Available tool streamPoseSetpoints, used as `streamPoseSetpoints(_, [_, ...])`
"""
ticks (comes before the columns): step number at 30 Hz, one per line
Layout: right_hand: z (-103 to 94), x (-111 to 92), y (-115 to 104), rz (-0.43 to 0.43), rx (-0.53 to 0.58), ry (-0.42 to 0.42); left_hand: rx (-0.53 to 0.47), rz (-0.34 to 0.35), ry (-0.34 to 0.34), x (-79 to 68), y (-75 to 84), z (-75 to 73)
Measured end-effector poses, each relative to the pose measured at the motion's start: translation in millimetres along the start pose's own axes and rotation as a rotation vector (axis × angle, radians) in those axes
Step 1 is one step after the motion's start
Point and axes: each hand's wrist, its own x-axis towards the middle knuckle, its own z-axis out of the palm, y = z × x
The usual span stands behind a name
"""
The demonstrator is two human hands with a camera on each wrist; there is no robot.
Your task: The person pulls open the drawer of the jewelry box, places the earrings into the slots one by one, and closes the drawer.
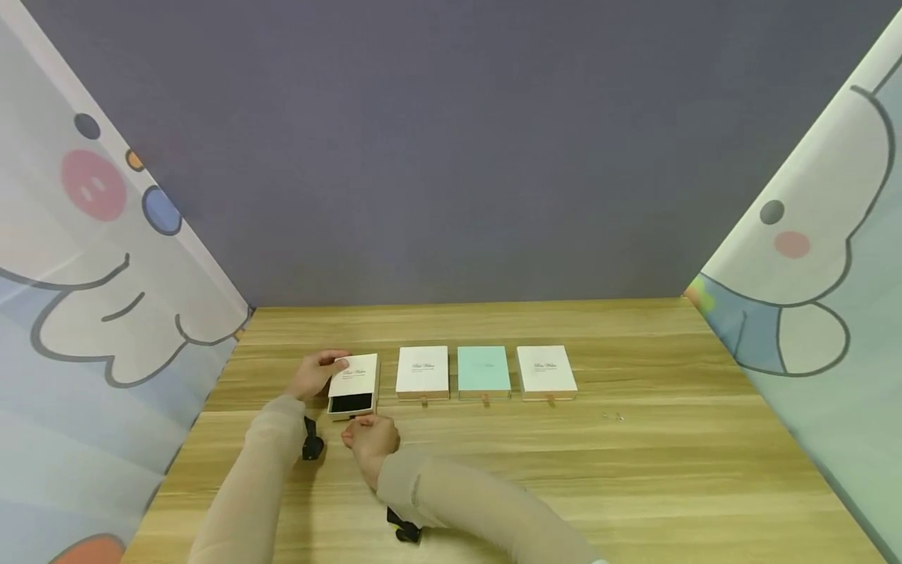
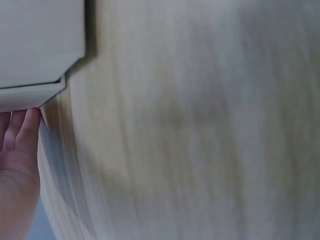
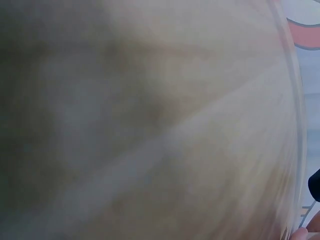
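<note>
At the left of the row, a white drawer box (image 1: 355, 376) with script lettering lies on the wooden table, its drawer (image 1: 351, 403) partly out and showing a black lining. My left hand (image 1: 316, 374) grips the box at its far left corner, thumb on the lid. In the left wrist view, the left hand's fingers (image 2: 28, 132) touch the edge of the white box (image 2: 37, 45). At the drawer's front, my right hand (image 1: 373, 442) has curled fingers pinching the small pull tab. The right wrist view shows only blurred fingertips (image 3: 300, 234) at its lower corner.
To the right stand a white box (image 1: 423, 370), a mint-green box (image 1: 483, 370) and another white box (image 1: 546, 370), each with a small front tab. Two tiny shiny pieces (image 1: 620, 417) lie farther right. A grey panel (image 1: 465, 157) borders the table's back; printed cloths hang at both sides.
</note>
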Motion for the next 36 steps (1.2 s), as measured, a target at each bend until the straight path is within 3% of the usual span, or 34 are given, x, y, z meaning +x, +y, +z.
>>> streamPoseSetpoints(4, [0.2, -2.6, 0.9, 0.015, 0.035, -0.01, 0.008, -0.009, 0.015, -0.7, 4.2, -0.3])
streamPoseSetpoints(19, [-0.8, -12.6, 0.8, 0.047, 0.137, -0.092, 0.0, 0.06, -0.017, 1.7, 5.8, -3.9])
streamPoseSetpoints(29, [-6.1, -12.9, 3.4, 0.058, 0.137, -0.146, 0.01, 0.041, 0.009, 2.4, 0.0, 0.4])
streamPoseSetpoints(32, [-13.6, -11.8, 1.1, 0.051, 0.106, -0.25, 0.0, 0.033, 0.005, 0.1, 0.0, 1.3])
streamPoseSetpoints(36, [-32.3, -8.8, -3.1, 0.107, 0.003, -0.482, -0.001, -0.004, -0.013, -5.8, 0.7, 3.0])
